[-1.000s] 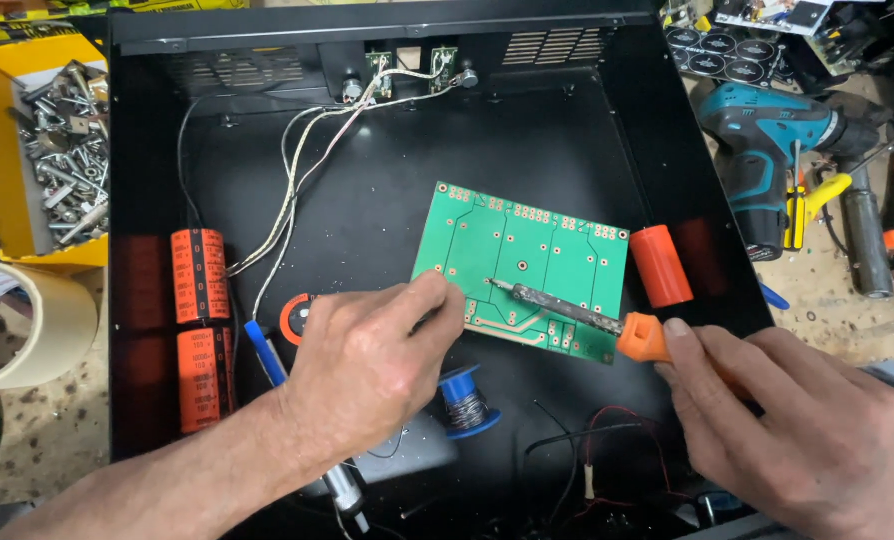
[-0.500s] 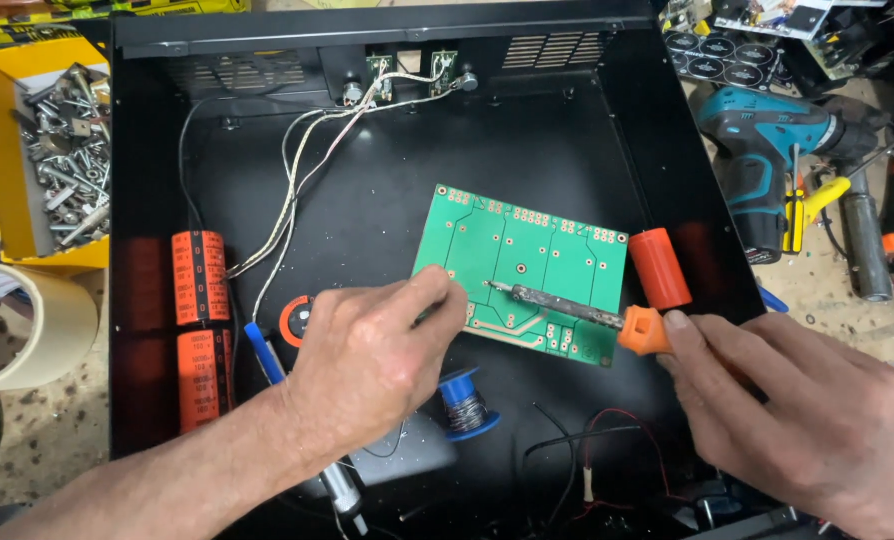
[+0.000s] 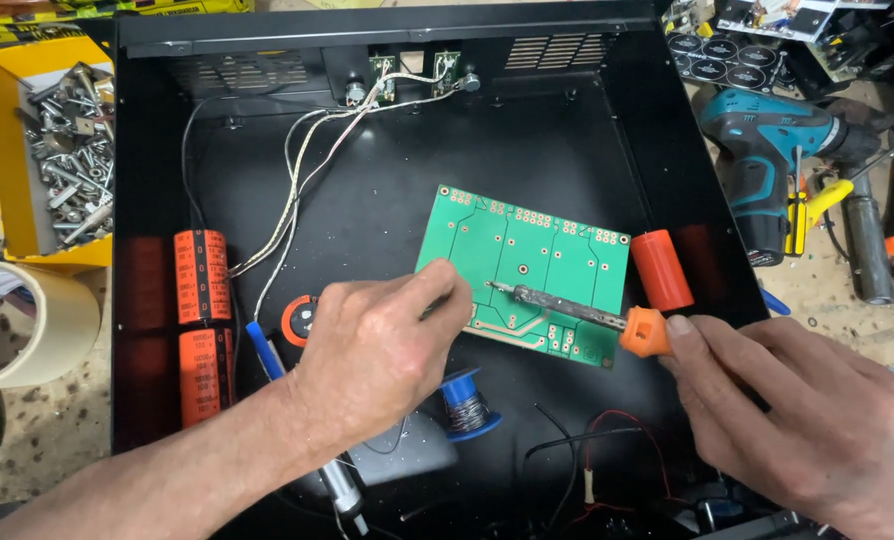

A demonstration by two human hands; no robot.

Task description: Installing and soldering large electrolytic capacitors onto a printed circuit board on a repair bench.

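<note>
Hands: right hand [image 3: 807, 420] presses soldering iron [image 3: 577, 308] onto flat green circuit board [image 3: 537, 255].

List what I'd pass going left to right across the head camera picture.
Tape roll → orange capacitors → left hand → green circuit board → soldering iron → right hand → teal drill.

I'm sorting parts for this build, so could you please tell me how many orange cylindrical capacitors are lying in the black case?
3: two lie end to end at the left wall, upper capacitor and lower capacitor; a third capacitor lies right of the green board. Hands may hide others.
</note>
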